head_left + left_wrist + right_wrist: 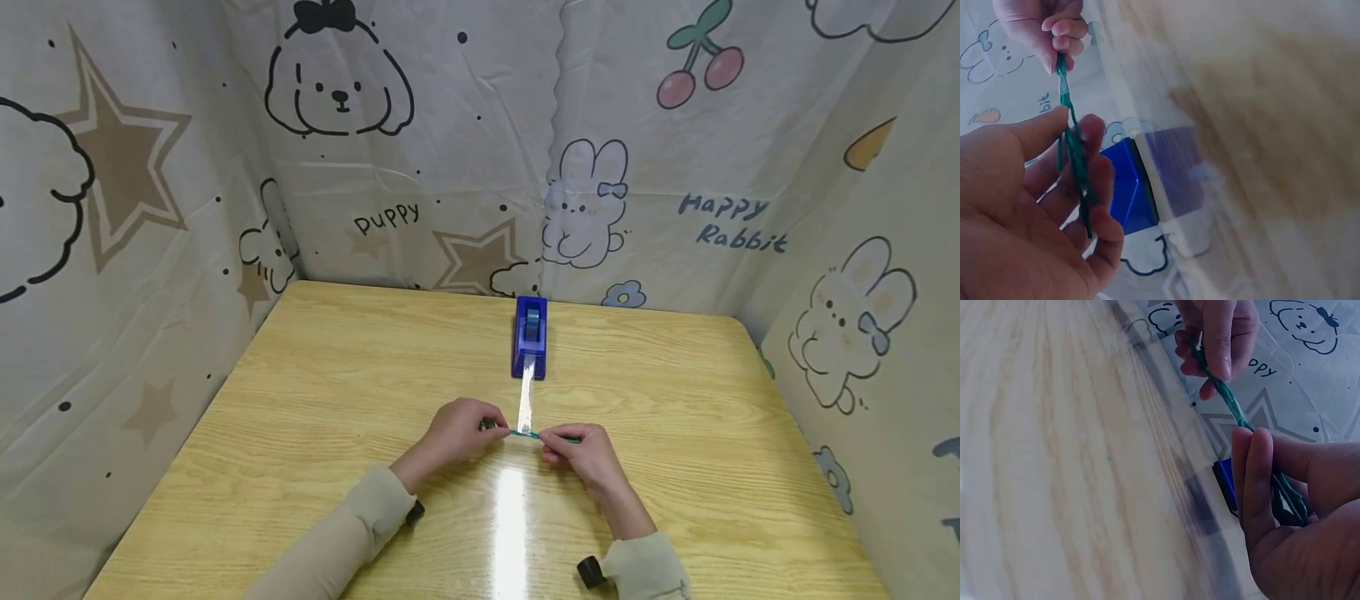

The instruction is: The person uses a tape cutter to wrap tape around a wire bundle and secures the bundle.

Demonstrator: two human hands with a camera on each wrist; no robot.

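A thin green cord bundle (524, 433) (1074, 153) (1227, 397) stretches between the two hands. The left hand (462, 432) (1041, 187) pinches one end between thumb and fingers, with loose strands lying over its curled fingers. The right hand (588, 457) (1054, 28) (1297, 506) pinches the other end, and green loops show in its palm in the right wrist view. A strip of clear tape (527, 392) runs from a blue tape dispenser (529, 337) (1130, 187) (1225, 481) down to the bundle, meeting it between the hands.
The dispenser stands near the back edge of the wooden table (360, 358). Printed fabric (450, 150) hangs behind the table and on both sides. A bright reflection lies on the tabletop below the hands. Black pieces are at both sleeve cuffs.
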